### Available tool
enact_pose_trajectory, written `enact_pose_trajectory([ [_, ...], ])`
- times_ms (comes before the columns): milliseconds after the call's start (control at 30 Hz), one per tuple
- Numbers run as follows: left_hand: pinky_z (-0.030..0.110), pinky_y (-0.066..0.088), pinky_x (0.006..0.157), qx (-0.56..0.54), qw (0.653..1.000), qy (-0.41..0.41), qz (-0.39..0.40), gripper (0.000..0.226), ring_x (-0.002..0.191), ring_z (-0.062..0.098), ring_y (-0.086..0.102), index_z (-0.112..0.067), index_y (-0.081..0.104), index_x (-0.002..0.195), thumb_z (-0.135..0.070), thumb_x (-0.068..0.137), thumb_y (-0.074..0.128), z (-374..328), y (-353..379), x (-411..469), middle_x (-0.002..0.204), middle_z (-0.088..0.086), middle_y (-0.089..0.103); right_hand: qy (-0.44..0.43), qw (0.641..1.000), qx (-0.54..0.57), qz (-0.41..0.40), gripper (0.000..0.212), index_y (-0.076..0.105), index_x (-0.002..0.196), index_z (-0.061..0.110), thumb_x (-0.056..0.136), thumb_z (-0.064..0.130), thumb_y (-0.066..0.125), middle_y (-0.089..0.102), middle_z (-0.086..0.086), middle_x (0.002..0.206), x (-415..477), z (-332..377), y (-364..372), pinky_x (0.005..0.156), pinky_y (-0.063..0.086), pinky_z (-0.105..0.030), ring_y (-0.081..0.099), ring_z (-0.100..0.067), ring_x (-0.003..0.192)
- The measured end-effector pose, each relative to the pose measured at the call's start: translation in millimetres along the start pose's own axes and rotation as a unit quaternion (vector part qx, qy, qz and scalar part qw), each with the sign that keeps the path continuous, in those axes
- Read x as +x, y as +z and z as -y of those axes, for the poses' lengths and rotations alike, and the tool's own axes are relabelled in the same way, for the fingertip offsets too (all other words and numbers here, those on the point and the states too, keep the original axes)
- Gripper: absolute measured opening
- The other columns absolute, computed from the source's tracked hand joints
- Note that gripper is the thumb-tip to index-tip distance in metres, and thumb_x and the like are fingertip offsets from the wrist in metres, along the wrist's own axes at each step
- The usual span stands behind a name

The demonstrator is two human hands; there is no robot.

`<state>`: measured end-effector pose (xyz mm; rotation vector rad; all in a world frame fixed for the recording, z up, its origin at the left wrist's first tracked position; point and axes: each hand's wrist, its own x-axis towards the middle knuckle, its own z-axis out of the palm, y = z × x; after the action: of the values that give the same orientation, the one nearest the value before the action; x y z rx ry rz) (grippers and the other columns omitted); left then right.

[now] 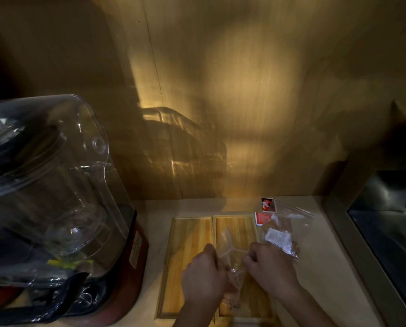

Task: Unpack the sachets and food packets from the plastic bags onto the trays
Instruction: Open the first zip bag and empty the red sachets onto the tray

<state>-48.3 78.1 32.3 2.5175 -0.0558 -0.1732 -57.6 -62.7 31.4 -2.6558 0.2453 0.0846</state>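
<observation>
Two wooden trays lie side by side on the counter, the left tray (pixel 187 234) and the right tray (pixel 238 226). Above the right tray, my left hand (pixel 203 274) and my right hand (pixel 269 267) both grip a clear plastic bag (pixel 231 251), one on each side of it. What the bag holds is hard to make out. A second clear plastic bag (pixel 285 232) with several packets inside lies right of the trays. Two red sachets (pixel 267 204) (pixel 262 218) lie by its far end.
A large blender with a clear cover (pixel 55 185) fills the left side, close to the left tray. A wooden wall (pixel 244 102) stands behind the counter. A dark recessed sink or unit (pixel 390 220) borders the counter on the right.
</observation>
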Motion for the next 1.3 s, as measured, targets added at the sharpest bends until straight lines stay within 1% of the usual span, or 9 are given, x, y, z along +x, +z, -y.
enact_pose_trajectory([
  [67,0.038,0.047,0.068,-0.068,0.997,0.008,0.025,0.019,0.088,0.025,0.063,-0.023,0.042,0.087,-0.008,0.077,0.048,2,2,3,0.093,0.003,0.065,-0.023,0.998,0.035,0.042,0.010,0.050,0.072,0.026,0.081,0.027,0.050,0.050,0.006,0.079,0,0,2,0.072,0.043,-0.032,0.059,-0.020,0.087],
  [167,0.037,0.050,0.071,-0.109,0.990,0.036,0.078,0.030,0.080,0.017,0.063,-0.024,0.046,0.095,-0.004,0.075,0.053,1,5,6,0.086,-0.003,0.065,-0.063,0.991,0.092,0.076,0.021,0.055,0.104,0.021,0.084,0.020,0.052,0.051,0.008,0.095,0,5,6,0.079,0.045,-0.032,0.057,-0.015,0.091],
  [367,0.034,0.048,0.074,-0.024,0.997,0.077,0.019,0.013,0.088,0.020,0.065,-0.020,0.063,0.092,-0.027,0.087,0.054,5,2,10,0.089,0.002,0.072,-0.099,0.994,0.046,0.019,0.019,0.061,0.089,0.017,0.090,0.029,0.046,0.069,-0.001,0.096,5,7,4,0.070,0.039,-0.028,0.062,-0.018,0.090],
  [567,0.036,0.052,0.073,0.042,0.997,0.025,-0.057,0.021,0.082,0.021,0.066,-0.018,0.053,0.093,-0.034,0.095,0.039,2,-15,15,0.088,0.002,0.070,0.014,0.997,-0.003,-0.070,0.027,0.048,0.066,0.019,0.089,0.031,0.044,0.070,-0.007,0.088,9,5,-9,0.060,0.032,-0.029,0.064,-0.026,0.086],
  [733,0.035,0.053,0.075,0.035,0.997,0.015,-0.060,0.016,0.083,0.019,0.067,-0.023,0.042,0.103,-0.035,0.094,0.038,-6,-24,11,0.090,0.000,0.070,0.026,0.998,0.029,-0.059,0.043,0.029,0.049,0.022,0.088,0.027,0.046,0.040,0.006,0.051,13,10,-5,0.045,0.022,-0.022,0.047,-0.017,0.060],
  [900,0.033,0.043,0.067,-0.010,0.993,0.047,0.104,0.037,0.085,0.024,0.066,-0.031,0.040,0.104,-0.060,0.082,0.047,-20,-43,-5,0.062,-0.003,0.056,0.101,0.987,0.099,-0.077,0.044,0.032,0.044,0.016,0.083,0.023,0.052,0.040,0.004,0.048,17,14,-8,0.050,0.028,-0.029,0.047,-0.021,0.058],
  [1067,0.039,0.045,0.088,0.157,0.961,0.097,0.208,0.045,0.107,0.034,0.059,-0.026,0.048,0.117,-0.058,0.085,0.044,-29,-30,-16,0.113,0.012,0.065,0.131,0.983,0.098,-0.086,0.040,0.039,0.047,0.013,0.082,0.024,0.053,0.042,0.002,0.050,19,14,-10,0.058,0.031,-0.030,0.046,-0.025,0.065],
  [1233,0.042,0.047,0.087,0.191,0.959,0.140,0.155,0.029,0.106,0.034,0.059,-0.020,0.048,0.119,-0.031,0.094,0.037,-11,-22,-13,0.117,0.010,0.060,0.126,0.990,0.059,-0.024,0.012,0.055,0.091,0.015,0.084,0.025,0.053,0.057,-0.002,0.080,19,7,-17,0.062,0.032,-0.029,0.051,-0.021,0.078],
  [1300,0.040,0.047,0.085,0.200,0.956,0.161,0.145,0.031,0.107,0.030,0.058,-0.021,0.047,0.122,-0.029,0.093,0.040,-6,-26,-12,0.118,0.008,0.057,0.105,0.987,0.120,0.010,0.035,0.049,0.117,0.023,0.083,0.020,0.057,0.059,-0.001,0.083,22,-1,-17,0.055,0.034,-0.027,0.052,-0.015,0.072],
])
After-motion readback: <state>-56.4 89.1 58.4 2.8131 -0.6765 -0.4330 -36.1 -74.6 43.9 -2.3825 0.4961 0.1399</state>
